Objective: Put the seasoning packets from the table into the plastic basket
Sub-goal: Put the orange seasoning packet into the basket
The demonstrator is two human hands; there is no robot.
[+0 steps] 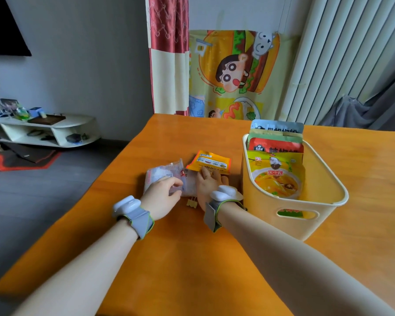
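Note:
A clear plastic packet (162,173) with white contents lies on the orange table (192,247). My left hand (161,197) pinches its near edge. An orange seasoning packet (211,161) lies just behind it. My right hand (209,184) rests flat with its fingers on that packet's near edge and on the clear packet's right part. The cream plastic basket (328,190) stands to the right, holding several upright packets, a yellow one (276,174) in front. A small gold binder clip (192,202) lies between my wrists.
The table's left edge runs diagonally, close to the packets. Behind the table hang a red-and-cream curtain (168,53) and a cartoon cloth (237,74). A white low shelf (46,128) stands on the floor at the left.

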